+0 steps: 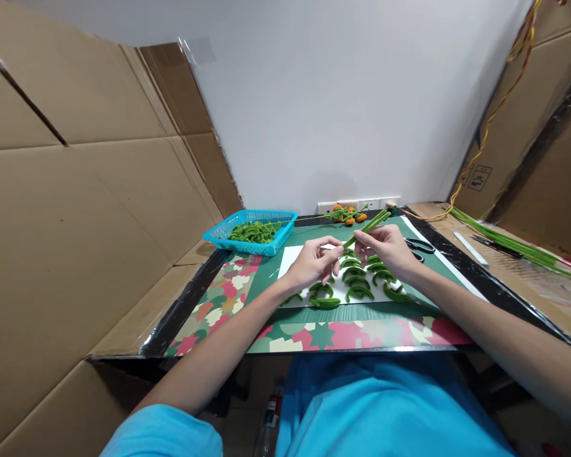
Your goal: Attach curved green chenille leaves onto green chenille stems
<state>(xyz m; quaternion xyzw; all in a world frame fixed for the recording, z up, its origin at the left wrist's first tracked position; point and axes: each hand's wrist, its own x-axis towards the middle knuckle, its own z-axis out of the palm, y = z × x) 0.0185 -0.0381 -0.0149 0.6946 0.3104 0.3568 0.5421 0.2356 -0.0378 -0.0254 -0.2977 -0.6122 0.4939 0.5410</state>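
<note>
Both my hands hold a green pipe cleaner stem (368, 225) above a white sheet (292, 257). My left hand (314, 260) pinches its near end with closed fingers. My right hand (385, 247) grips the stem a little farther along, fingers curled around it, and the far end points up and away to the right. Under the hands, several bent green pipe cleaner pieces (359, 289) lie on the white sheet, which rests on a green cutting mat (266, 266).
A blue basket (223, 235) with more green pieces stands at the back left. Orange and green flowers (347, 214) lie by the wall. Black scissors (421, 245) sit right of my hands. Long green stems (514, 244) lie at the far right. Cardboard walls flank the table.
</note>
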